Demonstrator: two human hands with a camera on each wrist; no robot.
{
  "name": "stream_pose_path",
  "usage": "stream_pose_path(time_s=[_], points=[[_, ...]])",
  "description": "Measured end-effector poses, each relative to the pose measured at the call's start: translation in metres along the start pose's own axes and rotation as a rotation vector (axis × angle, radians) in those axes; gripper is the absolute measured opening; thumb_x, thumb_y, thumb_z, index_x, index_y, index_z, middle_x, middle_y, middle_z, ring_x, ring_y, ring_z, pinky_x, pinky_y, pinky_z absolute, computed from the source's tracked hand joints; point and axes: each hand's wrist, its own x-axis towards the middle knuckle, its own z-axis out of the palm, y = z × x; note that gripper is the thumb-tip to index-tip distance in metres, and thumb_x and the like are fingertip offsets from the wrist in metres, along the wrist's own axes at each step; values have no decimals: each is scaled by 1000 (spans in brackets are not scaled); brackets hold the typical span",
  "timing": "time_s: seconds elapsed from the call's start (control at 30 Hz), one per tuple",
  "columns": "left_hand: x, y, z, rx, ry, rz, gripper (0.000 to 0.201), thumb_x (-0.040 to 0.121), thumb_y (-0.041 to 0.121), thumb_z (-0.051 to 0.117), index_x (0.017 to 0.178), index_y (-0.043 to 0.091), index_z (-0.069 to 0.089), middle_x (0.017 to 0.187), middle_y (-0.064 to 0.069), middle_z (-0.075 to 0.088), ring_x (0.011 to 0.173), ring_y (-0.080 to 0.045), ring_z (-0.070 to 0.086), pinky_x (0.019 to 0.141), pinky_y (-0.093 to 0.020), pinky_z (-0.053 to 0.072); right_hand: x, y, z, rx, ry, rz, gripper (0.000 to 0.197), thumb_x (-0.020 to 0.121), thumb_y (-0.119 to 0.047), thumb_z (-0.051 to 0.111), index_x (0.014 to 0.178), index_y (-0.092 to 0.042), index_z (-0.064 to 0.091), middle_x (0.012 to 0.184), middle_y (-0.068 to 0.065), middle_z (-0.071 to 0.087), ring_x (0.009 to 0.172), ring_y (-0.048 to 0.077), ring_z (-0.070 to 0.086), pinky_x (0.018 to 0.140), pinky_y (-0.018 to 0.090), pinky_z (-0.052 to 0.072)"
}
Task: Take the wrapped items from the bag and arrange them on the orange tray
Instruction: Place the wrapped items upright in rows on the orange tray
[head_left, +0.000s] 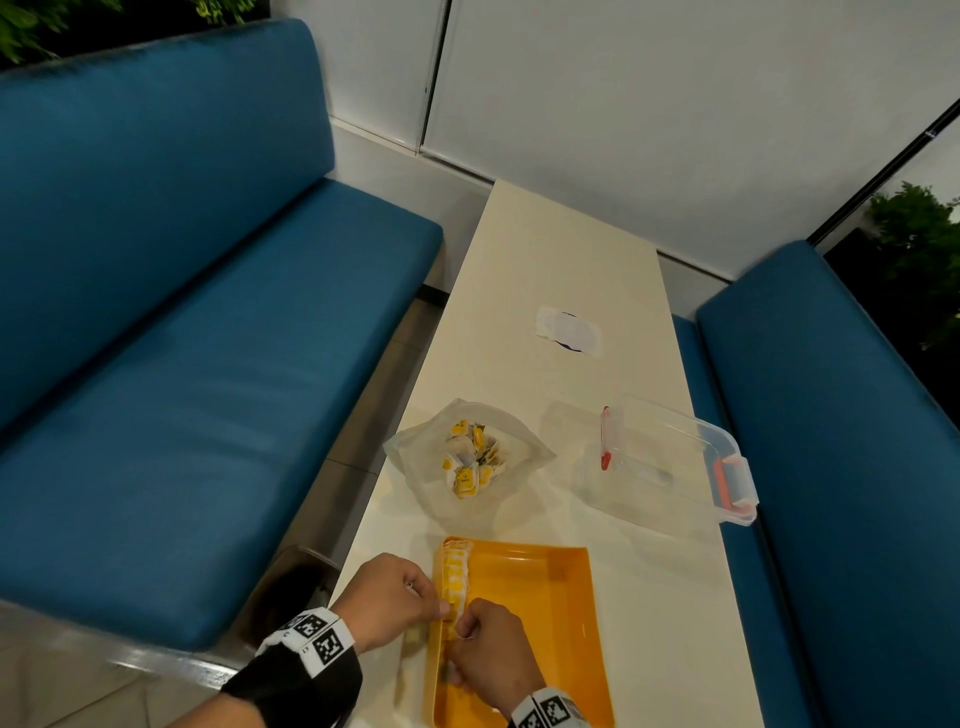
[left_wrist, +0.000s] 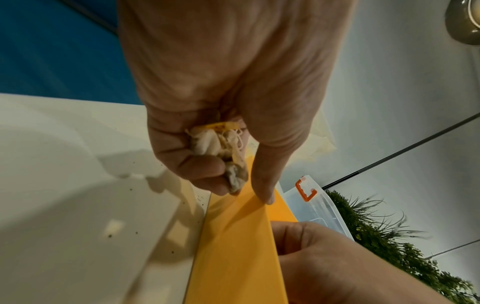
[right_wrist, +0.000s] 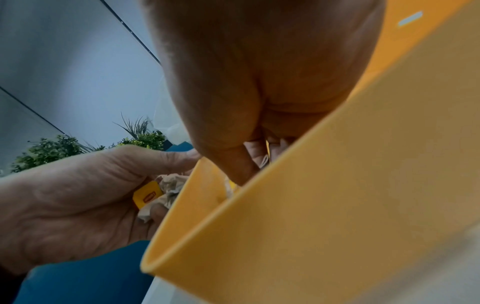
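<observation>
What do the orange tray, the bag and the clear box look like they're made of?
Tray: probably hard plastic, smooth, evenly coloured, with a moulded rim.
Bag: thin translucent plastic film, crinkled and slumped.
Box: clear rigid plastic with orange clip latches; the table shows through it.

Close under the right hand (right_wrist: 262, 82), fingers curled down inside the orange tray (right_wrist: 324, 205), tips hidden behind the tray's near wall, with a scrap of pale wrapping just visible between them. Left hand (right_wrist: 78, 201) just outside the tray's rim, fingers curled round crumpled tea bags (right_wrist: 166, 191) with a yellow tag (right_wrist: 146, 196) bearing a small red logo. Thumb of that hand reaching toward the right hand's fingers at the rim. Blue bench (right_wrist: 85, 277) below the left hand. Green plants (right_wrist: 52, 150) and a grey wall (right_wrist: 64, 61) with dark lines behind.
</observation>
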Motion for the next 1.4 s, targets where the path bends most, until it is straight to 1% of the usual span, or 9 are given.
stream_pose_path(time_s=[0.07, 0.27, 0.47, 0.57, 0.7, 0.8, 0.93, 1.1, 1.4], points=[[0, -1, 0, 3, -4, -6, 22, 74, 38, 90, 76, 18, 79, 72, 10, 72, 57, 6, 61, 51, -9, 41, 1, 0, 1, -8, 12, -6, 18, 69, 0, 56, 76, -16, 52, 63, 13, 64, 50, 25, 65, 43, 29, 48], [0, -2, -1, 31, -16, -12, 23, 75, 41, 89, 80, 20, 80, 84, 9, 75, 66, 1, 63, 55, -11, 43, 4, 0, 1, -4, 42, -7, 18, 71, -1, 57, 78, -16, 52, 73, 25, 71, 47, 24, 62, 46, 31, 49], [-2, -3, -10, -184, -21, -49, 17, 91, 36, 75, 89, 20, 77, 89, 1, 74, 74, -14, 70, 58, -25, 54, 1, -3, -17, -49, 122, -70, 9, 73, -16, 69, 78, -16, 61, 72, 1, 69, 63, 16, 69, 57, 29, 55], [-7, 4, -19, -508, -44, -91, 25, 102, 33, 61, 97, 14, 76, 83, -8, 67, 67, -17, 61, 59, -31, 49, -1, -15, -34, 16, 184, -178, 8, 80, -19, 72, 81, -20, 64, 79, -1, 67, 68, 16, 68, 64, 31, 58], [-11, 19, -22, -658, -44, -75, 30, 106, 31, 51, 105, 10, 73, 85, -11, 68, 68, -20, 60, 59, -29, 49, -14, -43, -44, 175, 117, -317, 7, 86, -14, 71, 88, -15, 65, 85, 8, 68, 64, 20, 68, 54, 21, 51], [-12, 26, -20, -677, -46, -65, 31, 107, 31, 48, 106, 11, 71, 86, -10, 70, 73, -20, 65, 61, -31, 51, -21, -55, -41, 233, 65, -354, 16, 81, -27, 77, 93, -21, 67, 90, 5, 70, 69, 16, 66, 54, 18, 45], [-10, 28, -20, -638, -29, -53, 32, 107, 33, 45, 107, 12, 70, 85, -10, 63, 74, -23, 64, 65, -35, 53, -20, -56, -35, 142, 129, -395, 32, 68, -41, 82, 95, -35, 67, 98, -5, 64, 76, 7, 60, 69, 22, 54], [-9, 28, -18, -596, -67, -13, 33, 108, 36, 46, 105, 16, 71, 87, -8, 66, 74, -20, 66, 65, -35, 54, -18, -59, -33, 53, 131, -407, 20, 75, -28, 81, 89, -32, 67, 91, -7, 67, 72, 3, 60, 67, 17, 52], [-5, 29, -21, -573, -93, -23, 35, 108, 40, 44, 111, 20, 72, 99, -13, 77, 78, -20, 70, 63, -30, 51, -14, -55, -39, 146, 166, -331, 9, 86, -16, 73, 80, -19, 67, 78, 2, 70, 67, 17, 71, 58, 29, 57]])
